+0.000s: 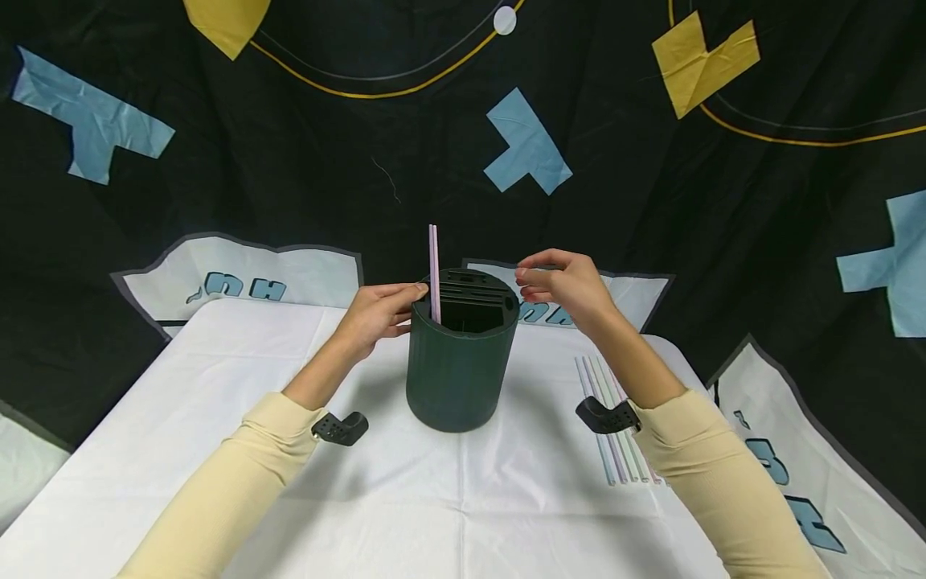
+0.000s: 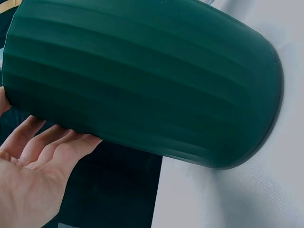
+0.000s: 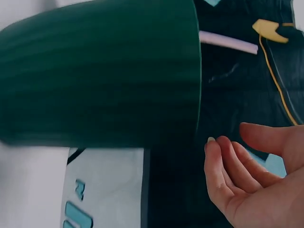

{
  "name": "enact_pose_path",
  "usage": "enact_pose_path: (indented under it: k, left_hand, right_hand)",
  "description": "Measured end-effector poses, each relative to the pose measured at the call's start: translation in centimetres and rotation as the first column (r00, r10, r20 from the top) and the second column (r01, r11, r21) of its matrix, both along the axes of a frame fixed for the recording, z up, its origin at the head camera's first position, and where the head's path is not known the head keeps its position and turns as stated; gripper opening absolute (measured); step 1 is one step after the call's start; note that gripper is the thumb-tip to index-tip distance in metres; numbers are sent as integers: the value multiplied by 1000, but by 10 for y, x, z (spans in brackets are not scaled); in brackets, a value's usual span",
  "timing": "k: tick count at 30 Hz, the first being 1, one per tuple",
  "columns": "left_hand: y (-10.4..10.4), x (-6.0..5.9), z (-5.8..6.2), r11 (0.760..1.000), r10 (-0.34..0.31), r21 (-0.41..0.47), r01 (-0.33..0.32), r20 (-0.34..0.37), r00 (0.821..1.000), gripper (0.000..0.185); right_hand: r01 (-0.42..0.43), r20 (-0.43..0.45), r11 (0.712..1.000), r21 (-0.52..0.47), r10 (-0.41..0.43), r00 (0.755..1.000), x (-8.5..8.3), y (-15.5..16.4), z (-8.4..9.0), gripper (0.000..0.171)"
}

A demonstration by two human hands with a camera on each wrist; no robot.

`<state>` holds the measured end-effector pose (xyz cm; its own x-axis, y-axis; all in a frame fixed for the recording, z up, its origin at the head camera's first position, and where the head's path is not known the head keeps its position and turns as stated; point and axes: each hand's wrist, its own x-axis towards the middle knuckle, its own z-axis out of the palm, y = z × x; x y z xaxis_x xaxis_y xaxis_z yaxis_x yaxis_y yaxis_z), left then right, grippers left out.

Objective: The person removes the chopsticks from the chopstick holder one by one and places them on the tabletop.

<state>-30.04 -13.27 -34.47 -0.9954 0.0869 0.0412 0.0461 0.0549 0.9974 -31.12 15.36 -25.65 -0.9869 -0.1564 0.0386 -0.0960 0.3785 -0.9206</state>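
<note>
A dark green round pen holder (image 1: 456, 378) with a slotted top stands upright on the white table. Two pale pink-lilac straws (image 1: 434, 265) rise from its left side, against the rim. My left hand (image 1: 378, 314) holds the holder at its upper left, thumb at the rim beside the straws; in the left wrist view the fingertips (image 2: 92, 138) touch its ribbed wall. Just right of the rim, my right hand (image 1: 567, 285) is raised with loosely bent fingers and nothing between them. In the right wrist view, one straw end (image 3: 230, 42) shows past the rim.
Several pastel straws (image 1: 615, 426) lie side by side on the white table (image 1: 405, 515), under the right forearm. A black cloth (image 1: 434, 161) with blue and yellow patches hangs behind. Both wrists carry small black devices (image 1: 340, 429).
</note>
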Motion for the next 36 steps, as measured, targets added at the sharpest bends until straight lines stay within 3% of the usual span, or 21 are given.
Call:
enact_pose_path:
  k: [10, 20, 36]
  left_hand:
    - [0, 1, 3, 1000, 6, 3, -6, 17, 1000, 47]
    - [-1, 1, 3, 1000, -17, 12, 17, 11, 1000, 45]
    - [-2, 1, 2, 999, -28, 31, 27, 19, 999, 47]
  right_hand:
    - [-123, -9, 992, -22, 122, 992, 0, -50, 11, 28]
    - [-181, -15, 984, 1, 181, 983, 6, -87, 1, 20]
    - [-160, -69, 986, 38, 163, 984, 9, -96, -16, 12]
